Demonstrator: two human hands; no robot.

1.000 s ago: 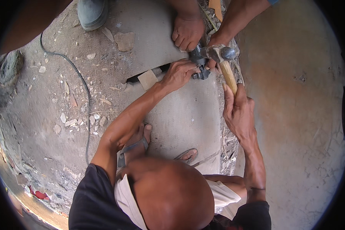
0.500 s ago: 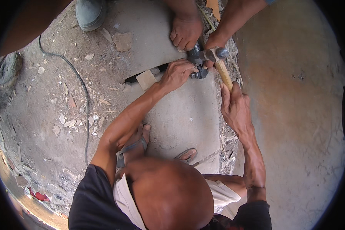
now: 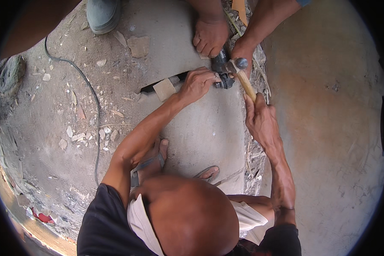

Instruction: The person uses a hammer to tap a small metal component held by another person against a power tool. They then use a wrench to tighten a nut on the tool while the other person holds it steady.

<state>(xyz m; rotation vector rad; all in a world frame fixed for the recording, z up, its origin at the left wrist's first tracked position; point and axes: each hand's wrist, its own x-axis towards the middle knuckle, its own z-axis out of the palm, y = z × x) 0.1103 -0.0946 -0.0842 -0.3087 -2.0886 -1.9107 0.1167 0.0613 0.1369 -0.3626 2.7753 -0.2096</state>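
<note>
My right hand (image 3: 262, 119) is wrapped round the wooden handle of a hammer (image 3: 247, 85). The hammer's metal head lies over a dark, round-bodied piece (image 3: 219, 62), whose lower end is black and ridged; its exact kind does not show. From the left, my left hand (image 3: 199, 84) is closed with its fingertips at that ridged end (image 3: 224, 81). Across from me, another person's hand (image 3: 210, 37) is closed at the piece's upper end. That person's other hand (image 3: 243, 52) is beside it, partly hidden behind the hammer head.
Below the hands lies a grey slab (image 3: 200, 123), with a dark slot (image 3: 149, 88) and a square tile piece (image 3: 164, 89) at its edge. A black cable (image 3: 89, 83) crosses rubble-strewn ground. The other person's grey shoe (image 3: 103, 16) is at upper left; a smooth floor (image 3: 324, 128) spreads to the right.
The hammer head has moved slightly left and down, over the dark piece. My left hand and the other person's hands stay nearly in place.
</note>
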